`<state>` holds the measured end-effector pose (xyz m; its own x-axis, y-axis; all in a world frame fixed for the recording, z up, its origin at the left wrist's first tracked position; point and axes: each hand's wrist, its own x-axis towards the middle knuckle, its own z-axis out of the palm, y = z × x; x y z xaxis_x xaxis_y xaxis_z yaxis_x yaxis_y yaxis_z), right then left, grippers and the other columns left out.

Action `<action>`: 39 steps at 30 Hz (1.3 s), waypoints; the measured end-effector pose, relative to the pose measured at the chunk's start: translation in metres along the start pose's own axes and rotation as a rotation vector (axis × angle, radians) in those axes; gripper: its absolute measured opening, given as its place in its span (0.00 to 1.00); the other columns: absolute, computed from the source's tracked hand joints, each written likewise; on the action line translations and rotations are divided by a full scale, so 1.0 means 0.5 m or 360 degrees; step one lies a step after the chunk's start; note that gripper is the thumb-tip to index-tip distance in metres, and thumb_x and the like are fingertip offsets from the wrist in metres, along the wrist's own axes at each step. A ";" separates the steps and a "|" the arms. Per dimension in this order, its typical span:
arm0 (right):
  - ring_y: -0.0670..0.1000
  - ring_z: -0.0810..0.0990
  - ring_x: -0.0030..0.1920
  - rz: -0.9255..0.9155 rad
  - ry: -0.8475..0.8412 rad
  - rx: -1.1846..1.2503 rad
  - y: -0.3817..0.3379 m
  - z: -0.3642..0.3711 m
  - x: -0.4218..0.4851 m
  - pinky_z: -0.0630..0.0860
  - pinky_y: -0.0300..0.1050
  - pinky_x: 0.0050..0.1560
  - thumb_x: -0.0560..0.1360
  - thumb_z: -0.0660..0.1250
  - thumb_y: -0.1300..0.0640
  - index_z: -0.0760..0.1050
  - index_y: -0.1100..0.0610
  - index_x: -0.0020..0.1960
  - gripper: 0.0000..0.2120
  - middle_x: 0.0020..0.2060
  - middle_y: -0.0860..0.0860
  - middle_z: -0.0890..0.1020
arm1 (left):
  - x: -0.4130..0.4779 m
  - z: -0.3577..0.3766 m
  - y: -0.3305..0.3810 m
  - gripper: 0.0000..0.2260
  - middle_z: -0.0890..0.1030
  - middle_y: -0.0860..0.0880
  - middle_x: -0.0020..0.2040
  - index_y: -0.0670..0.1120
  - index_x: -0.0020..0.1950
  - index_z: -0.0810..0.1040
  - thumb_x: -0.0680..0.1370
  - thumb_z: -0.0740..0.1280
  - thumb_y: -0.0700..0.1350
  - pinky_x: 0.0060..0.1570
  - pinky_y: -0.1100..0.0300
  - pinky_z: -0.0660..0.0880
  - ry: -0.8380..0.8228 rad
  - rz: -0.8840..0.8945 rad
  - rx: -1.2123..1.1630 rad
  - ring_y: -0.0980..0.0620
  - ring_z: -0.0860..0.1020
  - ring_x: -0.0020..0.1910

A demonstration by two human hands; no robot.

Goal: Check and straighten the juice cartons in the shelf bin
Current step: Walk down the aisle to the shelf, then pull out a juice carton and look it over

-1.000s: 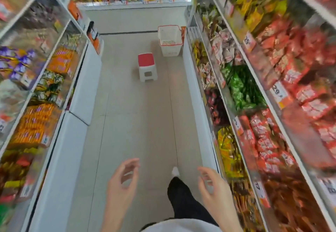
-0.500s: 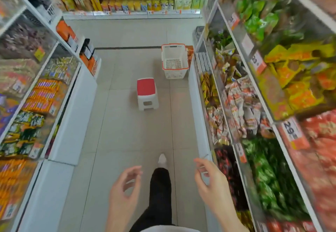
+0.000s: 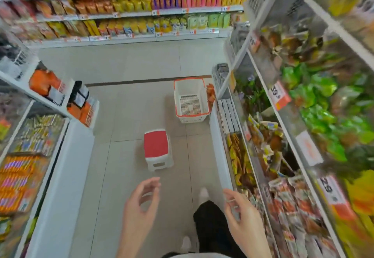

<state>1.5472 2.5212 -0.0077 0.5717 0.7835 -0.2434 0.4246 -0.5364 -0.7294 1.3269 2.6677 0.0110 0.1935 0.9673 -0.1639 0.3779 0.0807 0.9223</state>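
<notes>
On the far left, the left shelves (image 3: 40,136) were packed with orange and yellow snack packs, nothing like juice that I could see. The left hand (image 3: 139,213) hung out over the floor tiles, fingers loosely curled round thin air, holding nothing. Just past it sat a little red-topped stool (image 3: 156,146) in the middle of the aisle. Further up was a white basket (image 3: 191,99) with a red rim, parked right beside the foot of the right-hand unit. Next to the basket, low down, a row of small grey boxes (image 3: 228,114) stood packed in. Honestly those might have been the juice cartons, but it was too blurry to tell. The right hand (image 3: 244,219) was relaxed too, fingers slack, nothing in it, near the shelf edge but apparently not touching it. The right shelves (image 3: 303,116) were all snack bags and price tags. My read: the job hadn't started and no carton had been touched, so finding the bin, checking and straightening were all left.
</notes>
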 end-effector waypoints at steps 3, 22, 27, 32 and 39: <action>0.35 0.81 0.49 0.0027 0.0008 -0.0015 -0.013 -0.007 0.163 0.75 0.25 0.49 0.78 0.73 0.66 0.81 0.50 0.63 0.17 0.49 0.37 0.80 | 0.164 0.063 0.033 0.12 0.87 0.57 0.48 0.53 0.55 0.83 0.81 0.70 0.35 0.55 0.63 0.80 0.0005 0.0006 -0.0003 0.56 0.85 0.51; 0.35 0.81 0.55 0.0129 0.0310 0.0150 -0.183 -0.107 1.021 0.81 0.37 0.55 0.82 0.69 0.58 0.80 0.48 0.67 0.15 0.56 0.37 0.83 | 0.986 0.375 0.250 0.18 0.86 0.62 0.49 0.61 0.54 0.82 0.81 0.70 0.36 0.54 0.69 0.78 -0.0447 0.0078 0.0158 0.62 0.84 0.51; 0.36 0.82 0.53 0.0434 0.0618 0.0284 -0.171 -0.071 1.129 0.77 0.31 0.54 0.82 0.71 0.59 0.82 0.51 0.65 0.12 0.55 0.40 0.84 | 1.223 0.490 0.285 0.15 0.86 0.58 0.50 0.54 0.55 0.83 0.81 0.69 0.33 0.56 0.66 0.78 -0.0943 0.0261 0.0229 0.57 0.84 0.52; 0.35 0.80 0.50 0.0781 0.0967 0.0432 -0.166 -0.032 1.189 0.73 0.24 0.49 0.81 0.71 0.64 0.81 0.57 0.64 0.12 0.58 0.49 0.84 | 1.388 0.624 0.309 0.15 0.87 0.52 0.51 0.51 0.57 0.83 0.80 0.69 0.31 0.58 0.51 0.80 -0.1484 0.0518 0.0338 0.49 0.84 0.53; 0.48 0.84 0.53 0.0890 0.1264 0.0441 -0.040 0.104 1.231 0.81 0.54 0.58 0.81 0.70 0.63 0.80 0.54 0.68 0.16 0.61 0.53 0.84 | 1.468 0.804 0.166 0.14 0.86 0.57 0.53 0.55 0.59 0.83 0.81 0.70 0.37 0.57 0.57 0.80 -0.1992 0.0939 0.0410 0.53 0.84 0.53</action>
<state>1.8539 3.0303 -0.1762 0.9837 -0.0481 -0.1734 -0.1679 -0.5922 -0.7881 1.8642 3.2880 -0.1736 0.9943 -0.0195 -0.1053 0.0864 -0.4337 0.8969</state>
